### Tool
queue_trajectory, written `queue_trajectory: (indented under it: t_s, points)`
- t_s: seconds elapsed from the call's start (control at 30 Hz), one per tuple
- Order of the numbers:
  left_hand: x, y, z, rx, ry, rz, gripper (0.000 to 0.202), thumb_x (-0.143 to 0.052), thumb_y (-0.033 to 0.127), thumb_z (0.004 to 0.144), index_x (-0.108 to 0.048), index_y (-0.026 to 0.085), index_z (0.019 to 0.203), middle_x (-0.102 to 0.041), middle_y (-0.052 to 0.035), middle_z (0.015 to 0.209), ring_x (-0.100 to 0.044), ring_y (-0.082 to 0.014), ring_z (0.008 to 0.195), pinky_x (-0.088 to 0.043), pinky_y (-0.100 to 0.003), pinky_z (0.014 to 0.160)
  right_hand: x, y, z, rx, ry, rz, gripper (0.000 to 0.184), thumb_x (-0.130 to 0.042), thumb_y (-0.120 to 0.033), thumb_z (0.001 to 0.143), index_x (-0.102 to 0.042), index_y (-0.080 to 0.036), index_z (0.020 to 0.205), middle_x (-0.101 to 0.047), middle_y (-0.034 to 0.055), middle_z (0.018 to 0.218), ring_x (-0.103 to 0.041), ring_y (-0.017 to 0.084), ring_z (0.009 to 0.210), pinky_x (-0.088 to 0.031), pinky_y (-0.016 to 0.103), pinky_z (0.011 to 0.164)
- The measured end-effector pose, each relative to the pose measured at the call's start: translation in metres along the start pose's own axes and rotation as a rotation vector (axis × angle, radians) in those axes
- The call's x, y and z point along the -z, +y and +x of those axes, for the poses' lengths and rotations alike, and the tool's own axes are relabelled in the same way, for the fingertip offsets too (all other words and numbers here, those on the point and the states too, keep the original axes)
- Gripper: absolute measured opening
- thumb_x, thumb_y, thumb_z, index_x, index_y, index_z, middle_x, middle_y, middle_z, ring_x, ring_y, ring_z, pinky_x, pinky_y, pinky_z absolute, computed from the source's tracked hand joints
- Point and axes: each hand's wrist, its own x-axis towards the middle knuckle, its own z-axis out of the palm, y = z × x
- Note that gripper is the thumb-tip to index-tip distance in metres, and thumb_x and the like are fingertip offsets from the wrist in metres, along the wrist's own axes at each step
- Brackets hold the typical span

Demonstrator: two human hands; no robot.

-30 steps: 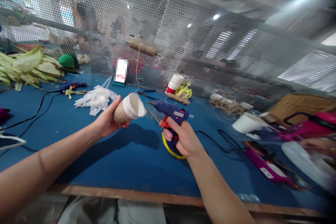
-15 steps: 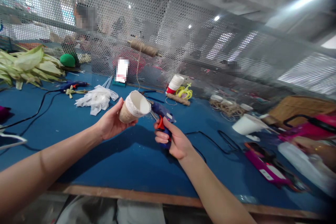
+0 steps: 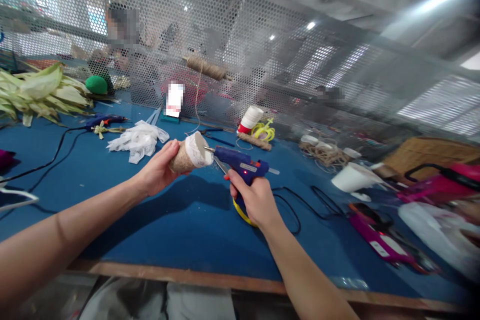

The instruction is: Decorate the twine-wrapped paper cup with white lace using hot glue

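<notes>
My left hand (image 3: pixel 159 167) is wrapped round a twine-covered cup (image 3: pixel 183 158) with a white lace band at its rim. The cup lies tilted, its mouth facing right. In my right hand (image 3: pixel 253 195) is a blue glue gun (image 3: pixel 240 161), gripped by its handle, with a small red light on its side. The metal nozzle points left and is at the mouth of the cup; whether it touches cannot be seen. A clear glue stick (image 3: pixel 274 171) pokes out of the gun's back. A yellow ring-shaped thing (image 3: pixel 242 212) lies partly hidden below this hand.
White lace (image 3: pixel 139 140) and a second glue gun (image 3: pixel 107 120) lie at left, near corn husks (image 3: pixel 41 91). Behind are a twine spool (image 3: pixel 205 68), a white thread cone (image 3: pixel 251 119) and a perforated metal screen (image 3: pixel 270 70). A magenta power strip (image 3: pixel 386 243) sits at right.
The glue gun has turned to level, its nozzle now at the cup's mouth. My left hand has rotated the cup slightly, so less of its inside shows.
</notes>
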Motion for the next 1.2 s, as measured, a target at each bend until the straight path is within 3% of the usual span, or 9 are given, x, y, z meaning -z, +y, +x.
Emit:
queue_trajectory:
  t_s: [0.13, 0.3, 0.5, 0.73, 0.97, 1.2]
  points:
    - [0.007, -0.003, 0.002, -0.077, -0.002, 0.098, 0.025, -0.056, 0.040, 0.077, -0.053, 0.016, 0.086, -0.053, -0.0003, 0.076, -0.051, -0.0091, 0.061, -0.044, -0.020, 0.053, 0.006, -0.005, -0.002, 0.051, 0.026, -0.261, 0.037, -0.052, -0.047, 0.075, -0.057, -0.015, 0.058, -0.052, 0.0011, 0.044, -0.049, 0.012, 0.043, -0.040, 0.025, 0.048]
    - [0.010, -0.003, 0.003, -0.075, -0.032, 0.123, 0.027, -0.056, 0.041, 0.076, -0.053, 0.016, 0.085, -0.052, -0.0004, 0.076, -0.049, -0.0091, 0.061, -0.043, -0.020, 0.051, 0.013, -0.007, -0.002, 0.051, -0.056, -0.263, 0.035, -0.055, -0.047, 0.074, -0.054, -0.016, 0.059, -0.050, -0.0004, 0.044, -0.048, 0.012, 0.042, -0.040, 0.024, 0.046]
    - [0.004, 0.002, 0.002, 0.047, -0.023, 0.052, 0.030, -0.051, 0.043, 0.079, -0.056, 0.015, 0.090, -0.056, -0.0028, 0.076, -0.052, -0.0109, 0.060, -0.043, -0.021, 0.050, 0.017, -0.001, 0.002, 0.072, -0.056, -0.047, 0.033, -0.056, -0.045, 0.075, -0.057, -0.014, 0.064, -0.050, -0.0008, 0.045, -0.048, 0.011, 0.044, -0.040, 0.024, 0.048]
    - [0.004, 0.003, 0.002, 0.119, -0.010, 0.008, 0.030, -0.049, 0.043, 0.080, -0.058, 0.015, 0.088, -0.059, -0.0028, 0.073, -0.054, -0.0110, 0.059, -0.042, -0.021, 0.049, 0.016, -0.009, -0.001, 0.037, -0.096, -0.208, 0.034, -0.056, -0.044, 0.074, -0.057, -0.013, 0.060, -0.050, -0.0002, 0.044, -0.047, 0.011, 0.042, -0.040, 0.024, 0.046]
    - [0.004, 0.005, 0.001, 0.256, -0.065, -0.021, 0.040, -0.041, 0.050, 0.082, -0.058, 0.015, 0.087, -0.060, -0.0046, 0.065, -0.055, -0.0113, 0.049, -0.042, -0.021, 0.044, 0.020, -0.004, 0.001, 0.074, -0.088, -0.001, 0.031, -0.057, -0.044, 0.074, -0.057, -0.014, 0.069, -0.052, 0.0007, 0.051, -0.046, 0.010, 0.043, -0.039, 0.025, 0.045]
    - [0.006, 0.003, 0.001, 0.391, -0.082, 0.007, 0.048, -0.033, 0.054, 0.083, -0.058, 0.014, 0.081, -0.061, -0.0065, 0.061, -0.055, -0.0113, 0.046, -0.042, -0.019, 0.041, 0.020, -0.008, 0.001, 0.061, -0.058, -0.087, 0.032, -0.058, -0.046, 0.073, -0.056, -0.015, 0.067, -0.052, 0.0006, 0.049, -0.047, 0.011, 0.043, -0.040, 0.025, 0.045]
